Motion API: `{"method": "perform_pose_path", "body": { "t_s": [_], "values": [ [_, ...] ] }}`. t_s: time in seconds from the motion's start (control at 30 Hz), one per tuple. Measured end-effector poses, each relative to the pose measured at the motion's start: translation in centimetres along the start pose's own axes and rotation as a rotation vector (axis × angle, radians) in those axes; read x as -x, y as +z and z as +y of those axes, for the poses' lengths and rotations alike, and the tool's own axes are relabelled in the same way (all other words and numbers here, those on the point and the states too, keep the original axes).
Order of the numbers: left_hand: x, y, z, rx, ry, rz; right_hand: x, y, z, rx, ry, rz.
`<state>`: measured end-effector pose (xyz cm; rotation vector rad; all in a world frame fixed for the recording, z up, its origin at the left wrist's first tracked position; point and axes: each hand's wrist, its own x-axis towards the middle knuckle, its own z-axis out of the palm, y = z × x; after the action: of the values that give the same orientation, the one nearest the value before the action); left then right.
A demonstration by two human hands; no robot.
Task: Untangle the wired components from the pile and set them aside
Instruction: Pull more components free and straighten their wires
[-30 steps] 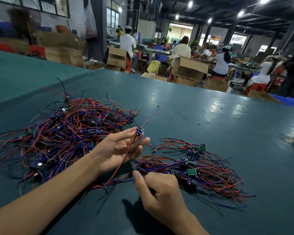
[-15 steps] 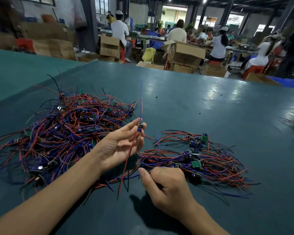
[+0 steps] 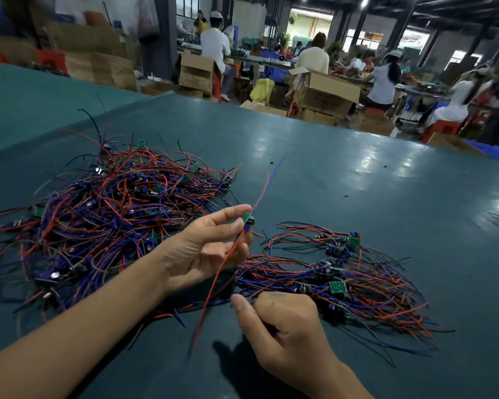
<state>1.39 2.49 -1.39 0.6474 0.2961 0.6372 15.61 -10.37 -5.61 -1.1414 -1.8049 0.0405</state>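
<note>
My L hand [image 3: 205,249] pinches a wired component [image 3: 247,223]; R hand [image 3: 285,326] is curled, can't tell on what. Risk: the part's dangling red lead [image 3: 216,283] could snag the sorted bundle [image 3: 357,283], re-tangling it.

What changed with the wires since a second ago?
The wired component pinched in the left hand got pulled clear: its red wire, which ran down into the tangle near the right hand, now dangles free, and its blue wire swung up, then slanted right again. Unchanged: the left hand's pinch, the right hand curled on wires of the small pile, the big pile.
</note>
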Motion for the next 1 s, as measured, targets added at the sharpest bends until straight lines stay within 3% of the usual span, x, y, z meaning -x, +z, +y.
{"method": "perform_pose_path", "body": {
  "t_s": [0.57, 0.73, 0.87, 1.0],
  "values": [
    [0.0, -0.2, 0.3, 0.050, -0.070, -0.034, 0.0, 0.2, -0.4, -0.132, 0.207, 0.064],
    [0.7, -0.2, 0.2, 0.004, -0.153, -0.179, -0.2, -1.0, -1.1, -0.373, 0.390, 0.059],
    [1.2, -0.2, 0.2, -0.069, -0.222, -0.343, -0.9, -1.8, -1.5, -0.725, 0.587, 0.138],
    [1.4, -0.1, -0.1, -0.256, -0.257, -0.369, -1.9, -2.5, -1.5, -0.947, 0.749, 0.139]
  ]
}}
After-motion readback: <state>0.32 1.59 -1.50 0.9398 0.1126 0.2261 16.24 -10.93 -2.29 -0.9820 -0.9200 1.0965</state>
